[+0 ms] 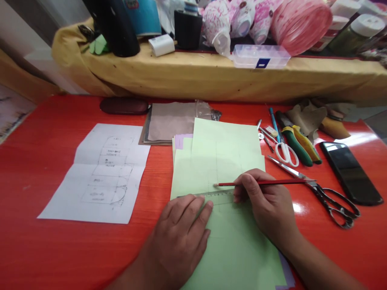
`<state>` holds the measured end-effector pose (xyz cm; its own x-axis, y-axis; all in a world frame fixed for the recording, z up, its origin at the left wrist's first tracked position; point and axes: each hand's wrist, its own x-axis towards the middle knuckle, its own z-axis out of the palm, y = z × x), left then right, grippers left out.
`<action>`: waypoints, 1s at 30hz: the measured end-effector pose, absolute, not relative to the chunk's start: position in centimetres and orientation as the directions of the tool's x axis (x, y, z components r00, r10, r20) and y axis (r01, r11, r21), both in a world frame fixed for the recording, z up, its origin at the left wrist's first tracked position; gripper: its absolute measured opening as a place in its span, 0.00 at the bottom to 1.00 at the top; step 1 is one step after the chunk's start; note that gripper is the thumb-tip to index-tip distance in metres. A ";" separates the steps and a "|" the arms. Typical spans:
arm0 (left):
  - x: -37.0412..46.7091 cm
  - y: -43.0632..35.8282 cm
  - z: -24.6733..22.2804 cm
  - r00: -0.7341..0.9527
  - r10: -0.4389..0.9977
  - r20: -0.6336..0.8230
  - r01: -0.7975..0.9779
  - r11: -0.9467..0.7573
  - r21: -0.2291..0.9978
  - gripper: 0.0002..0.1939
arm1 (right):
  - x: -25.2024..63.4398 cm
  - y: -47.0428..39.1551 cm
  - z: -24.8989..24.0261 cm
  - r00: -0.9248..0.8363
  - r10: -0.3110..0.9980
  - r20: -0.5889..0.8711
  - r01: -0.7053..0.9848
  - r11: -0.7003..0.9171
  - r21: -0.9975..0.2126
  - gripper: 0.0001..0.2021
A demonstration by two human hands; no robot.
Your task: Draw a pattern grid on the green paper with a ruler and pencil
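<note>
Green sheets of paper (pixel 232 241) lie stacked on the red table, with faint pencil lines on the upper one. A clear ruler (pixel 219 194) rests across them. My left hand (pixel 184 233) lies flat over the ruler's left end, its fingers stretched out. At the ruler's right end is my right hand (pixel 266 197), its fingers closed round a red pencil (pixel 281 182) held nearly level, with the pencil's left end over the paper. On the left, a creased white sheet (pixel 87 173) shows a hand-drawn pattern.
Large scissors (pixel 317 187), a black phone (pixel 350 171), green-yellow pliers (pixel 298 141) and small white-handled scissors (pixel 286 153) lie at the right. Behind the paper are brown sheets (pixel 172 121) and a dark case (pixel 123 106). A cloth-covered shelf (pixel 181 78) runs along the back.
</note>
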<state>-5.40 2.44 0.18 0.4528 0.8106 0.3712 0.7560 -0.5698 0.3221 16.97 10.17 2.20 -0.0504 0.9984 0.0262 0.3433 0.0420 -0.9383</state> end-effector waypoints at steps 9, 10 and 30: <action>-5.4 2.4 0.4 0.457 0.812 0.363 0.752 -0.571 0.330 0.19 | 17.1 10.2 2.2 -0.144 0.988 0.049 0.351 0.097 -0.932 0.21; -5.4 2.5 0.4 0.459 0.811 0.363 0.751 -0.573 0.329 0.19 | 17.1 10.2 2.2 -0.160 0.985 0.058 0.336 0.110 -0.935 0.20; -6.0 2.5 0.1 0.493 0.811 0.316 0.765 -0.577 0.287 0.20 | 18.6 10.3 1.4 0.187 0.982 0.001 -0.103 0.021 -0.994 0.24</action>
<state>-5.98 2.51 0.06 0.4928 0.8108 0.3158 0.7651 -0.5766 0.2867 18.61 10.30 1.36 0.1871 0.9823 0.0014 -0.1031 0.0210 -0.9944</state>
